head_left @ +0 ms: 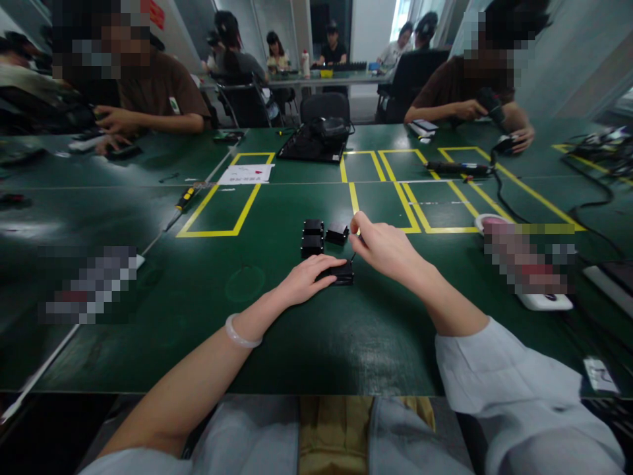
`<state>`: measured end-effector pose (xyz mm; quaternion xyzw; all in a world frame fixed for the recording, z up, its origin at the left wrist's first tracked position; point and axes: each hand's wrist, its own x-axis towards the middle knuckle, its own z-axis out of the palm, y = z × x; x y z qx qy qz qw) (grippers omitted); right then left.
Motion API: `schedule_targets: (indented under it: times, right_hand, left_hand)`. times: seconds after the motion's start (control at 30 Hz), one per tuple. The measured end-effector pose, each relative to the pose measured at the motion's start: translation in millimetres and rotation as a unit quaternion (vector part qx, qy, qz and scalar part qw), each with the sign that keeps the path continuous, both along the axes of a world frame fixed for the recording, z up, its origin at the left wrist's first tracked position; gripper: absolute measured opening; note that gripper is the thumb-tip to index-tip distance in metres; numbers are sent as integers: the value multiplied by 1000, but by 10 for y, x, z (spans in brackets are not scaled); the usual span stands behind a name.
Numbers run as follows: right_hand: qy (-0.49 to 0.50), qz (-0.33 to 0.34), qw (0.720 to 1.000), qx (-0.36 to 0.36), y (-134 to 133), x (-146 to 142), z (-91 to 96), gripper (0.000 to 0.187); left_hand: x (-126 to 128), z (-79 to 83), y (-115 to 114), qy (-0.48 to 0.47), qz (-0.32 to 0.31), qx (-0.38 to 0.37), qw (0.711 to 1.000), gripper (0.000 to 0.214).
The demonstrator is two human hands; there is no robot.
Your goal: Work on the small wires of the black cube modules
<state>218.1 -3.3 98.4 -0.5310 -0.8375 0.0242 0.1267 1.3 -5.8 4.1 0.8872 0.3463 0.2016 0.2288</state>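
Note:
My left hand [310, 276] grips a small black rectangular block [345, 277] on the green table, fingers over its top and thumb along the near side. Above the block's right end, my right hand [380, 245] is closed in a pinch. A thin dark rod [353, 257] runs down from its fingertips to the block; its upper part is hidden, so its kind is unclear. Just beyond my left hand, a pair of black blocks [312, 237] stands close together. Another black piece [337, 233] lies tilted between them and my right hand.
Power strips lie left [140, 261] and right [546, 302]. A yellow-black screwdriver [186, 198] and paper sheet [246, 174] lie ahead left, near yellow tape outlines [208, 233]. Farther off are a black panel [309, 146] and a corded black tool [457, 169]. Two co-workers sit opposite.

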Motion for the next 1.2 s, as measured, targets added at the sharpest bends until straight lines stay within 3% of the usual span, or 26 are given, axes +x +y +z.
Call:
schedule_targets:
  times: [1.2]
  right_hand:
    - [-13, -8, 1000, -2, 2, -1, 0, 26]
  left_hand:
    - [-7, -16, 3, -3, 2, 1, 1000, 40]
